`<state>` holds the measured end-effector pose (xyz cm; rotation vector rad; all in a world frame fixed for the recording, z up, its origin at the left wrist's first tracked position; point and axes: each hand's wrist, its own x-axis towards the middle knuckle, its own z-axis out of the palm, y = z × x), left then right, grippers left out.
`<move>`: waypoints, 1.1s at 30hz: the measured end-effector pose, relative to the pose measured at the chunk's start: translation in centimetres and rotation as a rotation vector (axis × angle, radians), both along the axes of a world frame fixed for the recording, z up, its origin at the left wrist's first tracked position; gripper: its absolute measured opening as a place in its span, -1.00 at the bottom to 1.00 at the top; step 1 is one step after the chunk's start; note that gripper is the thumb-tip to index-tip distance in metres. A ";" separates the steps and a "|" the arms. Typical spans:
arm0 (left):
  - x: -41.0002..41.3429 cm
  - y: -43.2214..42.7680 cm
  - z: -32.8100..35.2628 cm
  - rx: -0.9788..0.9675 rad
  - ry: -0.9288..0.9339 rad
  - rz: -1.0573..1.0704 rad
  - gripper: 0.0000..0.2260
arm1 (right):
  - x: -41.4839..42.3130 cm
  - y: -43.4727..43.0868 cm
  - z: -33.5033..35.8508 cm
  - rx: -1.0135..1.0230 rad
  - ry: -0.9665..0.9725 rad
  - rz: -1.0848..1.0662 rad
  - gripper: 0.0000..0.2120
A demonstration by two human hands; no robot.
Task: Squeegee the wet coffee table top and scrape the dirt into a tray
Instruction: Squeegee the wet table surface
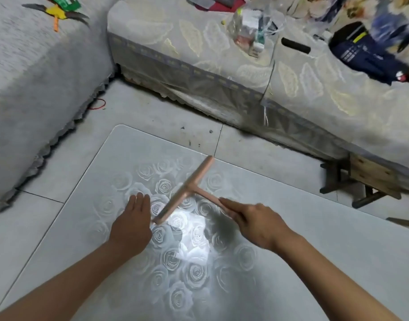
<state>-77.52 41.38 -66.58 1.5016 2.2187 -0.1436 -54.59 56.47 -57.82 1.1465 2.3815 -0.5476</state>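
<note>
On the table top (314, 251), left of centre: left hand (131, 225) lies flat on the glass, fingers straight, holding nothing. Just right of it is the squeegee (187, 186). The blade runs diagonally, near end just beside the left thumb, far end at the table's far edge. Can't tell if the whole blade is seated or only the near end. Right hand (256, 225) grips the end of the handle, fingers curled round it.

Risks as I read them:
- Left hand sits in the blade's lane. A stroke leftward or nearward runs the blade end into it, or drags dirty water over it.
- Far blade end is at the edge. A push away dumps water onto the floor (256, 154), since no tray is in view to catch it.
- If the blade is tilted, only one end wipes: streaks, second pass needed.
- Grip is at the handle's tip, so there's a long lever and weak down-pressure. Blade may skip on slick glass.
- Glare mid-table hides the water film, so patches are easy to miss.
- Left palm braced on wet glass can slide.
</note>
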 end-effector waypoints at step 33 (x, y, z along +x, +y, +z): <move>9.6 -2.1 4.3 0.007 -0.277 -0.045 -0.33 | 7.8 -13.2 1.7 0.004 0.095 -0.040 -0.43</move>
